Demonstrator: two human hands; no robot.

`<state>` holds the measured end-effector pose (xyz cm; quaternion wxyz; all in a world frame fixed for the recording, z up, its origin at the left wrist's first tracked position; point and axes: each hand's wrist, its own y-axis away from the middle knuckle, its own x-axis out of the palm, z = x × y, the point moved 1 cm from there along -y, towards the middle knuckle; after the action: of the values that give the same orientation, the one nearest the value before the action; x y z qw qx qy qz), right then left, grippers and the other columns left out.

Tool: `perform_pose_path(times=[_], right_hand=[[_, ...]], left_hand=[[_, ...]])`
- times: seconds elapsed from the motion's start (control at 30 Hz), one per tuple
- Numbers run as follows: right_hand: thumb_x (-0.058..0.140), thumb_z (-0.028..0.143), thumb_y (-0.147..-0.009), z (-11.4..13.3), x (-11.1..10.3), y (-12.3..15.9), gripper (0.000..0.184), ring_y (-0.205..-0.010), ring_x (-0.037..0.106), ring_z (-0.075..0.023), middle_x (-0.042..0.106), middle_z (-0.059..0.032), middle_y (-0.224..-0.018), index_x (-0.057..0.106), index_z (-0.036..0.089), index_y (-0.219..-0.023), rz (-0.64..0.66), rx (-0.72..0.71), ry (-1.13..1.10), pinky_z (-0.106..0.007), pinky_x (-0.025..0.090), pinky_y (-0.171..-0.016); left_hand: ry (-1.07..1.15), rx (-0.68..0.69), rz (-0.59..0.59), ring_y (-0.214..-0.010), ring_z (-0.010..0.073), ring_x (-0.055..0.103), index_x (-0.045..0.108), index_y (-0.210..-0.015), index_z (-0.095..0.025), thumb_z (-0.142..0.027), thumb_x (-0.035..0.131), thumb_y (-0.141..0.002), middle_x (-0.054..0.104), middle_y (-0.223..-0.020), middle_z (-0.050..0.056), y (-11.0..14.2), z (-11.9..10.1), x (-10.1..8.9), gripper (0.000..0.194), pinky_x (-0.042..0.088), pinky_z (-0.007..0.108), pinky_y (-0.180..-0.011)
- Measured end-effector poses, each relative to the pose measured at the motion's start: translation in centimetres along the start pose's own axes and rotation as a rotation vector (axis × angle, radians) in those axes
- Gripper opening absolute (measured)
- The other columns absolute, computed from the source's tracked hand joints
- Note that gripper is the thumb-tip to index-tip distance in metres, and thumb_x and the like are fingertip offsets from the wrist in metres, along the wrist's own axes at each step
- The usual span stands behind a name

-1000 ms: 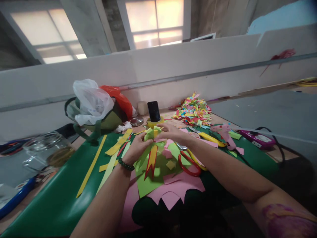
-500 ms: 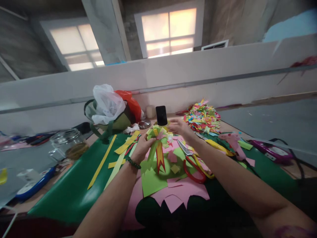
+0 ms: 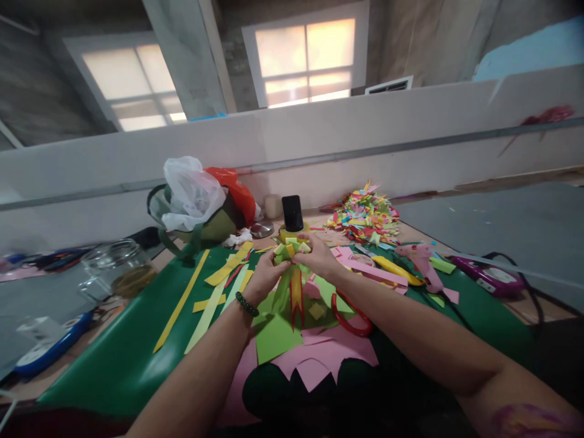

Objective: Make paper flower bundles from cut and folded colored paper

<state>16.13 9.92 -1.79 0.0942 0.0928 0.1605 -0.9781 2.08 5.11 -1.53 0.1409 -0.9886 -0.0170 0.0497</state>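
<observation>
Between both hands is a paper rosette (image 3: pixel 292 248) of green and yellow loops, with a red-and-yellow ribbon tail (image 3: pixel 296 295) hanging below it. My left hand (image 3: pixel 270 272) grips its left side, the thumb pressed near the loops. My right hand (image 3: pixel 318 257) closes on the right side, its fingers at the loops. Below them lie green paper (image 3: pixel 277 337) and pink paper (image 3: pixel 314 368) with scalloped cut edges. Scissors with a red handle (image 3: pixel 353 325) lie beneath my right forearm, which hides their blades.
Yellow strips (image 3: pixel 182 299) lie left on the green mat (image 3: pixel 118 347). A pink glue gun (image 3: pixel 422 264) and a yellow cutter (image 3: pixel 398 271) lie right. A phone (image 3: pixel 292 213) stands behind, a heap of paper scraps (image 3: pixel 367 216) beside it. A glass jar (image 3: pixel 116 267) is left.
My right hand has come down and left from beside the rosette and now holds it together with my left hand. The view has shifted slightly.
</observation>
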Motion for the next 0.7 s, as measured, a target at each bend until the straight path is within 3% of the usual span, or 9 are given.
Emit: perform_pose_path(times=[0.27,0.43,0.5,0.57,0.63,0.7], right_hand=[[0.07,0.019,-0.057,0.9,-0.5,0.2,0.058,-0.072,0.061,-0.016,0.065,-0.0005,-0.081,0.06,0.015,-0.114,0.062,0.069,-0.112,-0.027,0.048,-0.065],[0.066,0.044,-0.071,2.1,-2.9,-0.5,0.034,-0.062,0.059,-0.0112,0.067,-0.0007,-0.071,0.064,0.016,-0.09,-0.015,0.024,-0.412,-0.022,0.044,-0.057],[0.06,0.057,-0.076,2.4,-4.0,-1.2,0.042,-0.044,0.048,-0.0076,0.057,0.0017,-0.052,0.061,0.016,-0.067,-0.062,0.015,-0.457,-0.019,0.034,-0.043],[0.058,0.064,-0.077,2.5,-5.1,-2.0,0.054,-0.032,0.03,-0.0047,0.038,0.0061,-0.035,0.047,0.019,-0.049,-0.117,-0.008,-0.457,-0.019,0.019,-0.035],[0.06,0.064,-0.078,2.5,-6.2,-2.8,0.06,-0.03,0.02,-0.0038,0.026,0.009,-0.032,0.035,0.021,-0.044,-0.177,-0.042,-0.477,-0.02,0.012,-0.032],[0.06,0.06,-0.082,2.3,-7.7,-3.6,0.059,-0.03,0.019,-0.004,0.025,0.01,-0.034,0.03,0.022,-0.047,-0.267,-0.057,-0.541,-0.019,0.012,-0.031]], left_hand=[[0.016,-0.018,-0.035,-0.072,0.0186,0.062,0.066,-0.083,-0.016,-0.025,0.073,-0.057,0.069,-0.075,0.001,0.0,0.1,-0.4,0.028,0.05,0.03,-0.071],[0.066,-0.044,-0.066,-0.071,0.0177,0.063,0.067,-0.085,-0.014,-0.021,0.07,-0.057,0.07,-0.077,0.002,0.1,-0.1,-0.6,0.029,0.05,0.029,-0.069],[0.092,-0.045,-0.088,-0.068,0.0162,0.062,0.068,-0.083,-0.014,-0.019,0.069,-0.055,0.069,-0.075,0.0,0.0,-0.1,-0.7,0.028,0.05,0.027,-0.068],[0.139,-0.056,-0.145,-0.066,0.0156,0.062,0.067,-0.082,-0.014,-0.018,0.069,-0.052,0.069,-0.073,0.0,-0.3,-0.1,-1.1,0.029,0.05,0.026,-0.065],[0.195,-0.08,-0.201,-0.064,0.0159,0.063,0.067,-0.082,-0.015,-0.017,0.069,-0.05,0.068,-0.072,-0.001,-0.7,0.1,-1.8,0.032,0.05,0.026,-0.062],[0.235,-0.108,-0.237,-0.059,0.016,0.062,0.065,-0.082,-0.015,-0.016,0.068,-0.049,0.067,-0.067,-0.001,-1.1,0.3,-2.7,0.033,0.05,0.027,-0.058]])
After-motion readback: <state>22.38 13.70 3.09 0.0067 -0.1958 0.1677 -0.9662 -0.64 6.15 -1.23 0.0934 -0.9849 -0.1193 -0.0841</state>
